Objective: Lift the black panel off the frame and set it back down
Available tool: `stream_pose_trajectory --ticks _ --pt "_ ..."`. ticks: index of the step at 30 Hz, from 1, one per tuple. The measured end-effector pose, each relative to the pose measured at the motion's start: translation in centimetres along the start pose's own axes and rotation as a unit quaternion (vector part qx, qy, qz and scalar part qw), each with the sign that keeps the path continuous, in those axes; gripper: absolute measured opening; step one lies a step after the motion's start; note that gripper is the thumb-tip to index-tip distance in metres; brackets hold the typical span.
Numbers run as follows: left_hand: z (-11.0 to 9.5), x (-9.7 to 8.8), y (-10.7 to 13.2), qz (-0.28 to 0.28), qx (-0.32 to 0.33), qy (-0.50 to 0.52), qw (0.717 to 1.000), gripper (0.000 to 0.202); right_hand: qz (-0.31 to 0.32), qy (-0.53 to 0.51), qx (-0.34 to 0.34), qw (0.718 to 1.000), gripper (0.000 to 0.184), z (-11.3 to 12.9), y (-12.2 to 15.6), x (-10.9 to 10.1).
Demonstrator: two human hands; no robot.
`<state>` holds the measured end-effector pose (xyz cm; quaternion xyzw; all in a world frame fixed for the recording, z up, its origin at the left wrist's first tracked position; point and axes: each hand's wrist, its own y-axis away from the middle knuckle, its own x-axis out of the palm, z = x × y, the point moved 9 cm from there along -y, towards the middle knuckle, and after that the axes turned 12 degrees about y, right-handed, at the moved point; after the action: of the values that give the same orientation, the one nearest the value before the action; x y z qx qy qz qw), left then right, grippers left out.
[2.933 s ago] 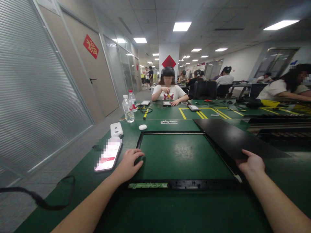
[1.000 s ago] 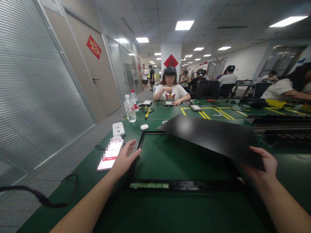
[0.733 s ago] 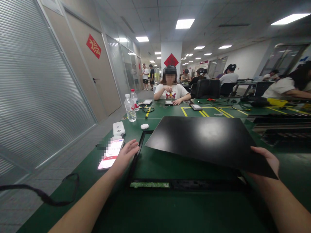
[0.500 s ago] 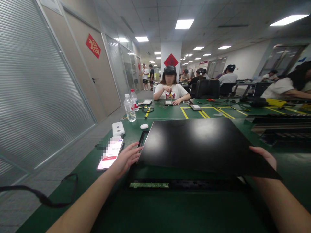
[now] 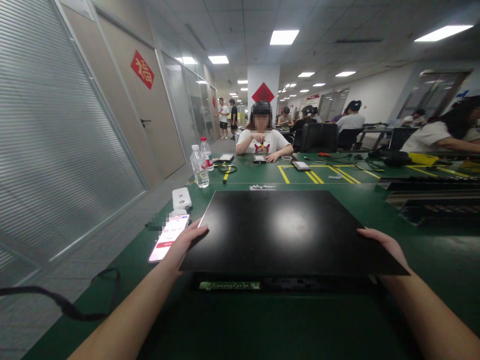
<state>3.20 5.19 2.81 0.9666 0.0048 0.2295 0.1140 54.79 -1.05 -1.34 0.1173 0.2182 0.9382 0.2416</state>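
A large, thin, glossy black panel (image 5: 277, 235) is held up roughly level between my two hands. My left hand (image 5: 189, 237) grips its left edge, thumb on top and the other fingers hidden beneath. At the right edge, my right hand (image 5: 386, 245) holds it the same way, thumb on the upper face. Under the panel lies a dark frame (image 5: 318, 285), mostly covered, with a green circuit board strip (image 5: 229, 285) showing along its near side.
On the green table (image 5: 431, 290), a lit phone (image 5: 170, 235), a white power bank (image 5: 181, 198) and water bottles (image 5: 200, 167) stand left. Black metal strips (image 5: 431, 210) are stacked right. A person (image 5: 264, 140) sits opposite, beyond small flat devices. A black strap (image 5: 67, 305) hangs at lower left.
The black panel has shifted left and levelled out over the frame. My left hand has gone from open beside its edge to gripping it. The white earbud case is now hidden behind the panel.
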Motion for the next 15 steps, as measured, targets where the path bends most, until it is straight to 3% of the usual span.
stream_pose_trajectory --ticks 2,8,11,15 --pt "-0.5 -0.3 0.0 -0.012 0.022 0.0 1.0 0.053 0.048 0.021 0.01 0.999 0.025 -0.2 0.2 1.0" --pt "-0.9 -0.7 -0.6 -0.01 0.058 0.0 0.998 0.049 0.131 0.067 -0.079 0.986 0.041 0.8 0.1 2.8" --pt "-1.4 -1.1 -1.0 -0.018 0.084 -0.016 0.996 0.049 0.135 0.099 -0.09 0.982 0.039 0.7 -0.2 3.3" --pt "-1.7 -1.9 -1.4 -0.035 0.103 -0.017 0.994 0.042 0.077 0.129 -0.099 0.984 0.046 1.0 -0.9 2.2"
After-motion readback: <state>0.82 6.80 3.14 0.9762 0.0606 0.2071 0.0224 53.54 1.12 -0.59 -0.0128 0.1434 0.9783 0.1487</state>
